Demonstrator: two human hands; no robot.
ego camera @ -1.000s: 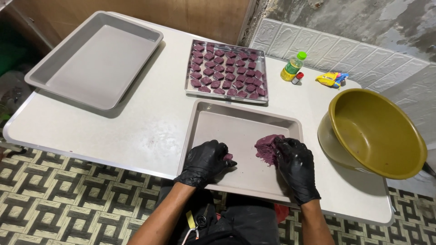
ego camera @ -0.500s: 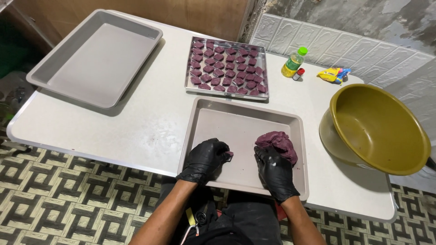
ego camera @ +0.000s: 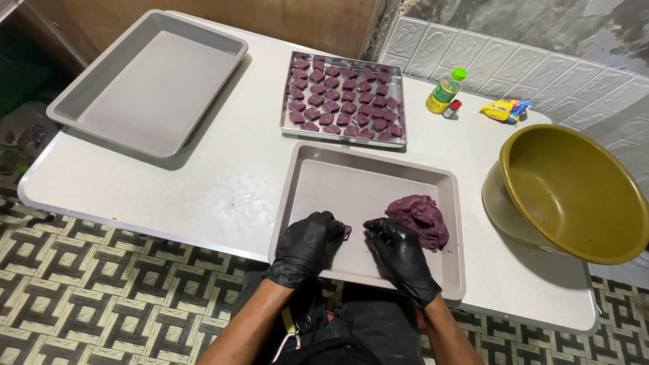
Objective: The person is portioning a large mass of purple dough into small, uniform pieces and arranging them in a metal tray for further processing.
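Note:
Both my hands wear black gloves and rest over the near edge of a grey metal tray (ego camera: 351, 177). My left hand (ego camera: 309, 245) is curled around a small piece of purple dough that peeks out at its fingertips. My right hand (ego camera: 400, 255) is just beside it, fingers bent toward that piece, with nothing clearly in it. A lump of purple dough (ego camera: 419, 217) lies in the tray right of my right hand, touching its knuckles.
A second tray (ego camera: 399, 101) holds rows of several shaped purple pieces. An empty grey tray (ego camera: 145, 81) sits at far left. An olive bowl (ego camera: 574, 192) stands at right. A small bottle (ego camera: 444, 91) and yellow packet (ego camera: 506, 109) lie by the tiled wall.
My right hand has left the dough lump and moved left to meet my left hand. The lump now lies uncovered in the tray.

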